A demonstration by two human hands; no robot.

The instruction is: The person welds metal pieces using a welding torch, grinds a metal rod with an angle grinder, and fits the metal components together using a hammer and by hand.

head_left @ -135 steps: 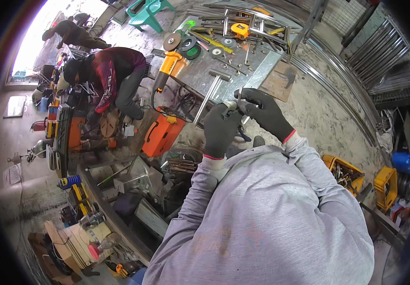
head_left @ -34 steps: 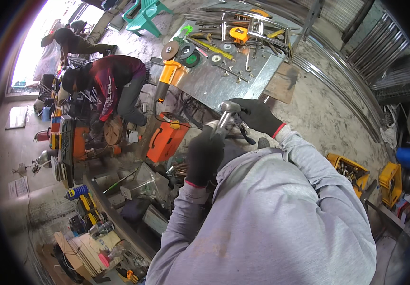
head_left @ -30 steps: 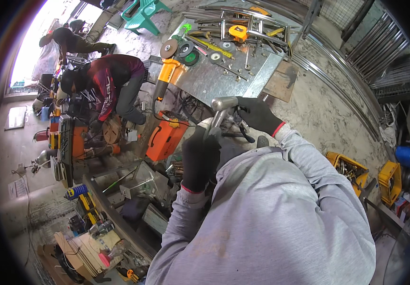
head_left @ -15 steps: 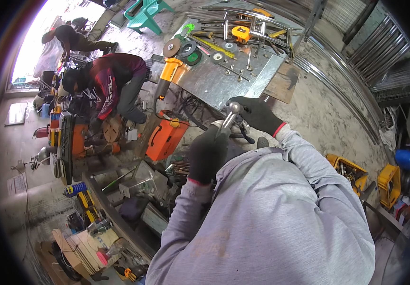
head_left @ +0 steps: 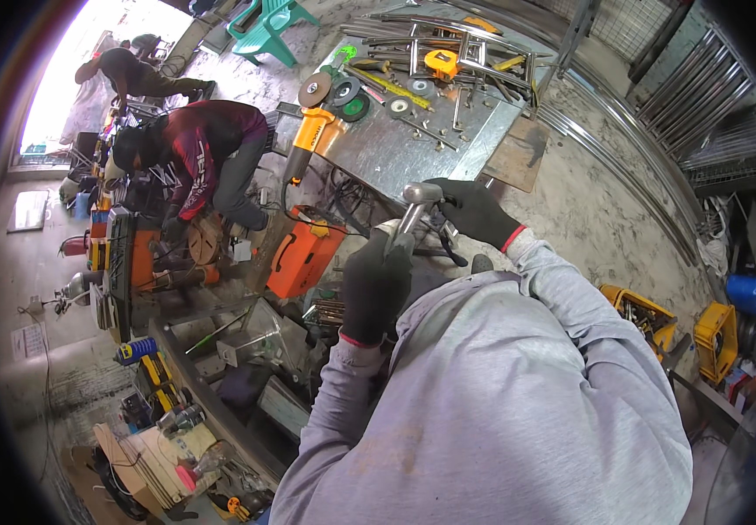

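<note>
In front of my chest, my left hand (head_left: 376,289), in a black glove with a red cuff, is closed around the stem of a shiny metal piece (head_left: 414,210). This piece has a rounded head across a short stem; its exact kind is not clear. My right hand (head_left: 480,213), gloved the same way, is curled at the far side of the head, with its fingertips against it. Part of that grip is hidden. Below the hands, a dark cable or strap hangs. Just beyond them lies the near edge of a metal-topped table (head_left: 386,162).
The table bears a yellow angle grinder (head_left: 312,131), several discs (head_left: 344,91), a tape measure (head_left: 441,63) and a shiny tube frame (head_left: 474,48). An orange machine (head_left: 305,251) stands left of my hands. A bent-over co-worker (head_left: 220,149) is farther left. Long tubes (head_left: 605,149) lie at right.
The metal piece has turned in my hands, so its head now shows more from the side. My left hand has shifted slightly left and down; my right hand has barely moved.
</note>
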